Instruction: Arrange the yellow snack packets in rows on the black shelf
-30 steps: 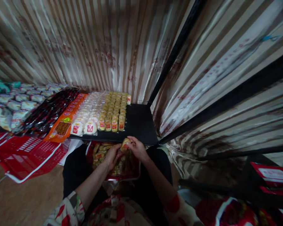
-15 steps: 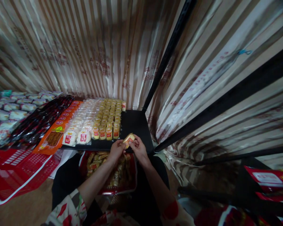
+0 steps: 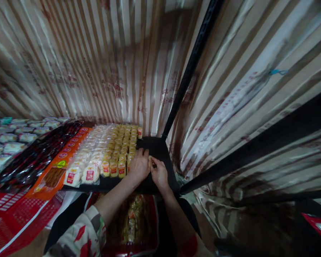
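Note:
My left hand (image 3: 140, 165) is over the black shelf (image 3: 160, 150), against the right side of the rows of small yellow wrapped snacks (image 3: 120, 142). Its fingers are bent together, and whatever lies beneath them is hidden. Close beside it, my right hand (image 3: 159, 174) pinches a small yellow wrapped snack (image 3: 150, 161) between thumb and fingers; only its edge shows. Below the shelf, between my legs, a red basket (image 3: 157, 228) holds many loose yellow snacks (image 3: 135, 217) of the same look.
White wrapped snacks (image 3: 91, 173) line the shelf to the left, then an orange packet (image 3: 53, 175), dark glossy packets (image 3: 40, 153) and more white packets (image 3: 14, 148). A red basket (image 3: 13, 217) stands lower left. A black post (image 3: 187, 82) rises before striped curtains (image 3: 128, 64).
Both hands have moved forward over the shelf from its front edge. The snack they held in plain sight is now mostly covered by them. The view has tilted up a little.

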Demonstrator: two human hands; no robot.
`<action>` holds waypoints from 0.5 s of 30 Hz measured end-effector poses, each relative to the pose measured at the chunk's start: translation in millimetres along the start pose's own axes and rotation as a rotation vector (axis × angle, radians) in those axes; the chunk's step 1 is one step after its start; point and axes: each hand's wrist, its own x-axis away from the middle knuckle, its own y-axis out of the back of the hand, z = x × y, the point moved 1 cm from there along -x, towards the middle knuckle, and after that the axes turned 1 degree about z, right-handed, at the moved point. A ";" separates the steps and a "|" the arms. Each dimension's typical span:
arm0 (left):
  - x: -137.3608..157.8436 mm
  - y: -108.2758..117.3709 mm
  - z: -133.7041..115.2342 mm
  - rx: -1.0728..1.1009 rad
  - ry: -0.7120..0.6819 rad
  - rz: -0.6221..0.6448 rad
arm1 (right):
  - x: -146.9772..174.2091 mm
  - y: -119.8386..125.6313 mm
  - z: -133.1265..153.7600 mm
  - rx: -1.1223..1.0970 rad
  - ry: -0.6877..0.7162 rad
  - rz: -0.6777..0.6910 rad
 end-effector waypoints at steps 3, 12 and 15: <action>-2.3 -19.3 -2.5 0.143 0.093 -0.103 | -32.2 -14.7 -10.0 -0.108 -0.136 -0.014; -47.6 -75.8 35.0 0.588 0.431 -0.277 | -121.0 -71.6 -28.0 -0.278 -0.121 0.017; -71.6 -78.5 47.9 0.586 0.481 -0.250 | -139.3 -81.5 -31.8 -0.254 -0.090 0.022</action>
